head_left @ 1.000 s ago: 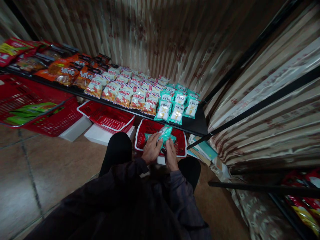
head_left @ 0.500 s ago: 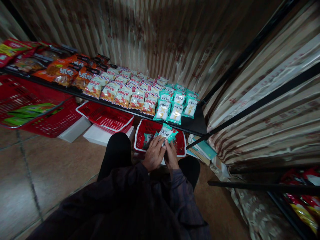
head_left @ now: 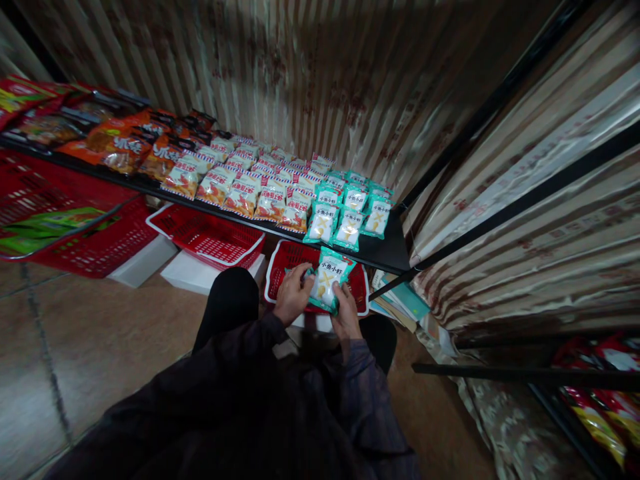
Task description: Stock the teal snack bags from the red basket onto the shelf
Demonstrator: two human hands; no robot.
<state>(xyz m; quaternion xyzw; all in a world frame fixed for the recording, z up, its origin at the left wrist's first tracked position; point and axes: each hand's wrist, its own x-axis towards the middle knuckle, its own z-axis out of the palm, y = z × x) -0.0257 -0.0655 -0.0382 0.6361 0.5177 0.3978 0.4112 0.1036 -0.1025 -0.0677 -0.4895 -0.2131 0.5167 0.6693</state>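
A teal-and-white snack bag (head_left: pixel 327 277) is held face up above a red basket with a white rim (head_left: pixel 365 293). My right hand (head_left: pixel 346 315) grips its lower right edge, thumb on the front. At the bag's left edge, my left hand (head_left: pixel 293 295) is closed with the thumb against it; its fingers partly cover another teal bag in the basket. Just beyond, similar teal snack bags (head_left: pixel 349 227) stand in rows on the black shelf (head_left: pixel 393 250).
White-and-orange snack bags (head_left: pixel 243 193) and orange bags (head_left: pixel 125 150) fill the shelf leftward. Below stand another red basket (head_left: pixel 205 243) and a larger one (head_left: pixel 115 240) holding green packets. A black metal bar (head_left: pixel 480 230) slants along the right, beside a curtain (head_left: pixel 520 267).
The snack bag has come up out from under my hands and its front now shows fully. My hands have parted to its two sides, the left one moving left.
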